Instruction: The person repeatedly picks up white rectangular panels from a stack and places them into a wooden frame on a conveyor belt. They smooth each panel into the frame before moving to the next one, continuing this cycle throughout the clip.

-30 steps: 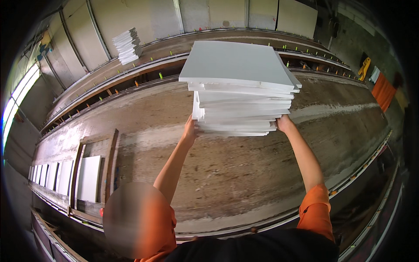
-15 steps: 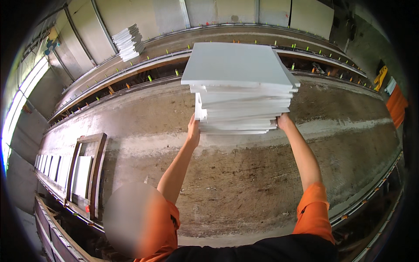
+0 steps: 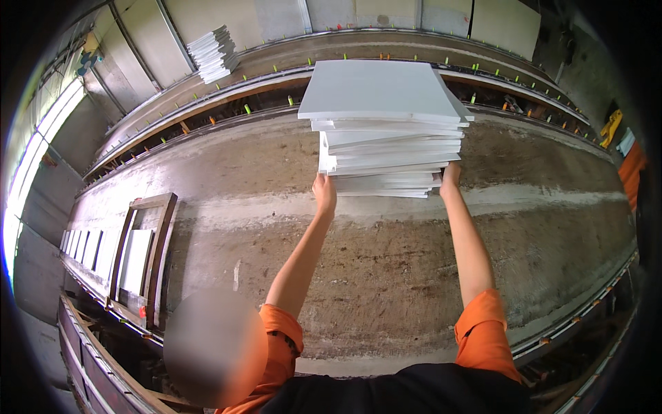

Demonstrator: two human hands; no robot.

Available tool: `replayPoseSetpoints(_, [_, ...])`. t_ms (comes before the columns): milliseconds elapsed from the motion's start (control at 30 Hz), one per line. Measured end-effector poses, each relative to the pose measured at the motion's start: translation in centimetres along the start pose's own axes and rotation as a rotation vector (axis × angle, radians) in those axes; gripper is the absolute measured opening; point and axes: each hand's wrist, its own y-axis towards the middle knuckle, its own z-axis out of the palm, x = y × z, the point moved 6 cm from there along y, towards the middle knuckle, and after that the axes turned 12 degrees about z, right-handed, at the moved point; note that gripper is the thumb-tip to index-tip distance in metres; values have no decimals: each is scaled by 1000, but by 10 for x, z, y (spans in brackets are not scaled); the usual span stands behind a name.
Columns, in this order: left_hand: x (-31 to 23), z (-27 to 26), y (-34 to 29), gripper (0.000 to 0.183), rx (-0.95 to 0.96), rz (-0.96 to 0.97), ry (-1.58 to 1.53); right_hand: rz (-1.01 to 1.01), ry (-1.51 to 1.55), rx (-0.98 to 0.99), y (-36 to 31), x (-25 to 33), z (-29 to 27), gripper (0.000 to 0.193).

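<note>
A tall stack of white flat panels point(image 3: 386, 155) stands on the far part of a long, stained brown table point(image 3: 386, 276). Its layers are uneven, with edges jutting out at different angles, and the top panel point(image 3: 376, 90) lies flat. My left hand point(image 3: 325, 193) is closed on the lower left side of the stack, near its front corner. On the opposite side, my right hand point(image 3: 449, 179) grips the lower right edge. Fingertips of both hands are partly hidden by the panels. Both arms are stretched forward.
Beyond a gap, another long table holds a second white stack point(image 3: 212, 54). Yellow, green and orange clips point(image 3: 248, 109) line the table edges. A wooden frame point(image 3: 153, 255) stands at the left, beside several white panels. Orange material point(image 3: 631, 176) hangs at the far right.
The whole view has shifted slightly, so the surroundings sit higher and farther right. Both hands keep their hold on the stack and appear a little closer together.
</note>
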Motion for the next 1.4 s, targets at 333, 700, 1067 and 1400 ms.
replayPoseSetpoints(333, [-70, -11, -66, 71, 269, 119, 344, -321, -639, -75, -154, -16, 23, 53])
replayPoseSetpoints(700, [-201, -289, -214, 53, 385, 363, 623, 45, -1078, 1016, -423, -94, 87, 30])
replayPoseSetpoints(1067, [-183, -631, -312, 26, -502, 271, 389, 184, -913, 1466, -661, -244, 300, 29])
replayPoseSetpoints(1400, [-172, -757, -283, 22, -542, 268, 510, -422, -1035, 1203, -643, -419, 454, 65])
